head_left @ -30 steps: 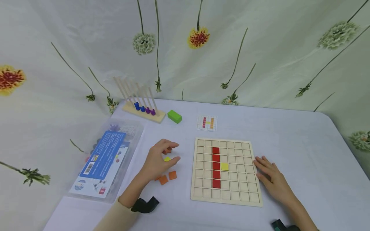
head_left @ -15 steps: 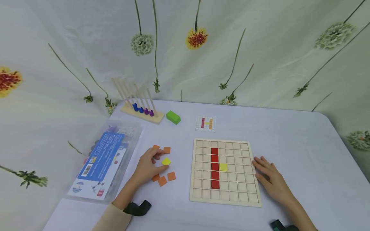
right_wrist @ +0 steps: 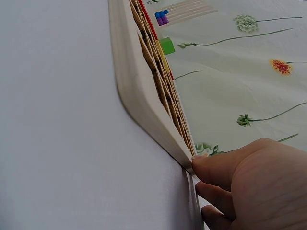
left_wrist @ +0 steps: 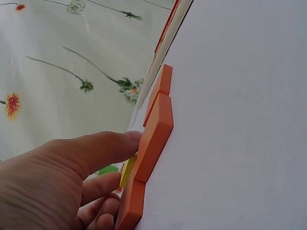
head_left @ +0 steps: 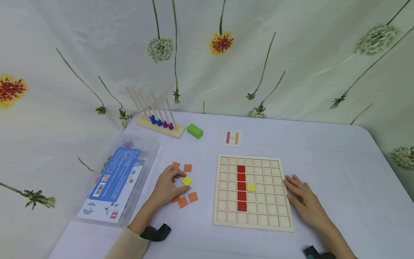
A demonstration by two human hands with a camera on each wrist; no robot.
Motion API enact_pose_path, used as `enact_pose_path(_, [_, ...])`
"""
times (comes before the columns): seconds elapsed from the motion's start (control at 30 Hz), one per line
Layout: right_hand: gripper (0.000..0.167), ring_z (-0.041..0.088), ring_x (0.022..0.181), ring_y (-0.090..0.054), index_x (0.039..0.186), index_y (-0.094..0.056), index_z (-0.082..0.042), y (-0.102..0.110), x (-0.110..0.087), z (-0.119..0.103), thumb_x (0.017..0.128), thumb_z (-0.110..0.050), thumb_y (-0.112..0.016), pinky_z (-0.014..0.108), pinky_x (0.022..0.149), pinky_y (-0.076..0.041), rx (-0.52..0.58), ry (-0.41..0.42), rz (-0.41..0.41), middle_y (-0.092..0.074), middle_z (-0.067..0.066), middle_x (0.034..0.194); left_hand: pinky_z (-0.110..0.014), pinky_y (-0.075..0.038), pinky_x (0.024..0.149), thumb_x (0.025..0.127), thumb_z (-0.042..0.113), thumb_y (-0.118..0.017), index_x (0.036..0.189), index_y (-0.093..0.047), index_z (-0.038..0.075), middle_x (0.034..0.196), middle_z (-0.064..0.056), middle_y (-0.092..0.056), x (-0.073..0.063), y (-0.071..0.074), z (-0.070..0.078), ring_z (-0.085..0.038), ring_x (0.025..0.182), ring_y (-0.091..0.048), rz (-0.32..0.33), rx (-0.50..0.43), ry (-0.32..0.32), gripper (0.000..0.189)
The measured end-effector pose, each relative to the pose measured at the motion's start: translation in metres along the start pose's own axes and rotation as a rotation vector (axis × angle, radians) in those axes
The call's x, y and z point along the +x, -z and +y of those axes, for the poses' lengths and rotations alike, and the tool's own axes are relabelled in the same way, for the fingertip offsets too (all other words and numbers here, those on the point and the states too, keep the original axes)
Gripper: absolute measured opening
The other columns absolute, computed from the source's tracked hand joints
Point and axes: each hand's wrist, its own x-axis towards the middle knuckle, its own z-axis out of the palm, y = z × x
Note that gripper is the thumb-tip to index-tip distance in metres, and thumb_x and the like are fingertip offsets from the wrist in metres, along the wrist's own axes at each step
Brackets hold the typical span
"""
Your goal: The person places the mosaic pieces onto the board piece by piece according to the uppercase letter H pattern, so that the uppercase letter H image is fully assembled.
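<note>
A yellow square tile point(head_left: 187, 180) lies on the white tabletop between the thumb and index finger of my left hand point(head_left: 166, 185), which pinches it at its edges. Several orange square tiles point(head_left: 193, 196) are spread around it; in the left wrist view an orange tile point(left_wrist: 156, 134) partly covers the yellow tile point(left_wrist: 127, 171). My right hand point(head_left: 305, 203) rests at the right edge of the wooden grid board point(head_left: 286, 228), thumb and fingertips touching its rim with the fingers relaxed. On the board stands a column of red tiles point(head_left: 241, 186), with one yellow tile point(head_left: 251, 187) beside it.
Behind the board lies a pattern card point(head_left: 231, 138). A green block point(head_left: 195, 131) and a peg stand point(head_left: 178, 132) with blue and purple beads are at the back left. To the left sits a clear plastic box point(head_left: 152, 151) with a blue-and-white printed sheet.
My left hand has drawn back left and lower, and its thumb and index finger have narrowed onto the yellow tile. The right hand stays at the board's edge.
</note>
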Motion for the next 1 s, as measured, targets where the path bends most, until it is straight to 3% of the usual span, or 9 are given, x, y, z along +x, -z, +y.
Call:
enact_pose_path(0.37, [0.044,0.037,0.146,-0.024,0.135,-0.054,0.003,-0.0003,0.0003,-0.0009,0.093,-0.007,-0.062,0.066,0.114,-0.007,0.01,0.004,0.009,-0.044,0.028,0.145,-0.025,-0.047,0.074,0.068,0.017,-0.088,0.093,-0.071,0.009,0.096,-0.001,-0.057,-0.0004,0.0001,0.0007,-0.014,0.086,-0.054,0.007,0.006,0.02,0.031])
enact_pose_path(0.43, [0.044,0.036,0.147,-0.023,0.135,-0.054,0.004,-0.0007,-0.0002,-0.0006,0.093,-0.007,-0.062,0.068,0.113,-0.008,0.012,0.004,0.006,-0.044,0.028,0.145,-0.025,-0.047,0.075,0.069,0.016,-0.088,0.092,-0.071,0.009,0.095,0.0,-0.057,-0.0005,0.0003,0.0005,-0.015,0.089,-0.056,0.008,-0.002,0.023,0.03])
enact_pose_path(0.67, [0.044,0.011,0.15,-0.017,0.135,-0.054,0.004,-0.0009,-0.0014,0.0011,0.093,-0.007,-0.062,0.068,0.113,-0.008,0.013,0.013,0.008,-0.044,0.028,0.145,-0.024,-0.046,0.076,0.07,0.013,-0.086,0.093,-0.072,0.01,0.094,0.0,-0.057,0.0,-0.0004,-0.0006,-0.015,0.091,-0.058,0.013,-0.02,0.031,0.027])
enact_pose_path(0.83, [0.044,0.004,0.149,-0.017,0.135,-0.054,0.003,-0.0009,-0.001,0.0006,0.093,-0.008,-0.062,0.065,0.115,-0.007,0.016,0.025,0.018,-0.044,0.028,0.145,-0.024,-0.046,0.074,0.072,0.01,-0.084,0.094,-0.072,0.009,0.093,-0.001,-0.057,-0.0007,-0.0009,-0.0011,-0.015,0.087,-0.055,0.03,-0.02,0.019,0.025])
enact_pose_path(1.0, [0.045,-0.001,0.147,-0.015,0.136,-0.053,0.004,-0.0002,-0.0005,0.0013,0.094,-0.008,-0.062,0.067,0.114,-0.007,0.014,0.019,0.009,-0.043,0.028,0.146,-0.024,-0.045,0.072,0.075,0.01,-0.081,0.1,-0.068,0.008,0.091,-0.002,-0.061,-0.0011,0.0002,0.001,-0.015,0.081,-0.053,0.044,-0.061,0.051,0.028])
